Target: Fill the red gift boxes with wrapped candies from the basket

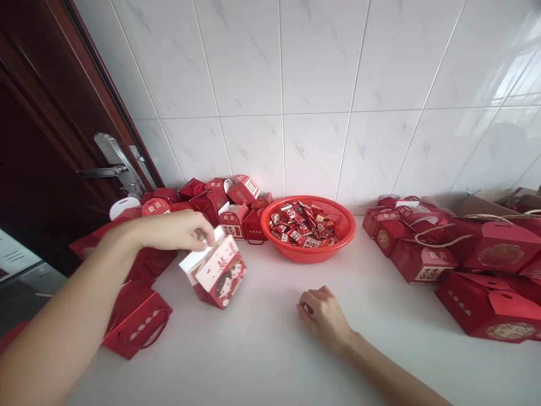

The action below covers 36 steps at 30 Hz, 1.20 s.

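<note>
My left hand (196, 231) pinches the top flap of a red and white gift box (226, 273) with a cartoon print. The box is tilted, its top flaps standing up, at the left of the middle. On the white table (253, 349), my right hand (323, 313) rests with its fingers curled; nothing shows in it. Behind and between the two hands stands a red plastic basket (306, 254) holding many small red wrapped packets (306, 225).
Red gift boxes (211, 203) are piled at the back left, and a red box with a cord handle (137, 321) lies at the front left. More red boxes (486, 242) crowd the right side. Behind is a tiled wall (316, 141); a dark door (42, 113) is at left.
</note>
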Available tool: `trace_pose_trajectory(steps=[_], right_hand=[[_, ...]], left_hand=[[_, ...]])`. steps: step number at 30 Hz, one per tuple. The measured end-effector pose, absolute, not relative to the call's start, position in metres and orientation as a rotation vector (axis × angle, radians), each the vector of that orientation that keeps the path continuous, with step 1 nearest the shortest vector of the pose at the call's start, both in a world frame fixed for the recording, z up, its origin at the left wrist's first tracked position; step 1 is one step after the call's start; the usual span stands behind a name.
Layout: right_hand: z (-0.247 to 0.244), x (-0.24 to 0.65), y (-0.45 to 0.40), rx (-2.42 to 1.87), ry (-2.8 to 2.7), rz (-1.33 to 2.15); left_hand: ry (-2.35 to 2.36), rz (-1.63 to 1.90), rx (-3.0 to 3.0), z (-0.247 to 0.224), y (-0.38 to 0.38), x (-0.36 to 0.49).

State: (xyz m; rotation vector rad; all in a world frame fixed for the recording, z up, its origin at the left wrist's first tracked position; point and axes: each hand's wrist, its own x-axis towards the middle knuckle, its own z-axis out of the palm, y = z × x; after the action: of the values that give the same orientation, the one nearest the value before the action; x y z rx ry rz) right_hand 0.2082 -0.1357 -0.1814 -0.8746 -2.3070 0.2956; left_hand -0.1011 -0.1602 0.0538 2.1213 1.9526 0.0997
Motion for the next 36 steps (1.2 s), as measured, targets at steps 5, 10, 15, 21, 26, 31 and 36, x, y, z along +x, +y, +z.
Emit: trace_pose_trajectory(steps=[5, 10, 15, 21, 26, 31, 36], right_hand=[[-0.170, 0.214, -0.131, -0.953, -2.198, 0.333], [-0.166, 0.217, -0.125, -1.052, -2.119, 0.449], [-0.169, 0.221, -0.119, -1.084, -2.073, 0.398], [-0.175, 0.222, -0.115, -0.981, -2.056, 0.209], [-0.177, 0.218, -0.114, -0.951, -2.057, 0.284], [-0.180, 0.217, -0.111, -0.926, -2.046, 0.349], [-0.185, 0.216, -0.108, -0.886, -2.024, 0.361]], left_hand=[[1.641, -0.053, 2.278, 0.057, -0.146, -0.033], [1.368, 0.171, 2.412, 0.033, -0.134, 0.007], [1.317, 0.385, 2.298, 0.008, -0.116, 0.018], [1.266, 0.577, 1.926, -0.026, -0.095, 0.010], [1.296, 0.666, 1.697, -0.042, -0.091, 0.007], [1.274, 0.680, 1.522, -0.046, -0.090, 0.009], [1.263, 0.697, 1.515, -0.048, -0.088, 0.007]])
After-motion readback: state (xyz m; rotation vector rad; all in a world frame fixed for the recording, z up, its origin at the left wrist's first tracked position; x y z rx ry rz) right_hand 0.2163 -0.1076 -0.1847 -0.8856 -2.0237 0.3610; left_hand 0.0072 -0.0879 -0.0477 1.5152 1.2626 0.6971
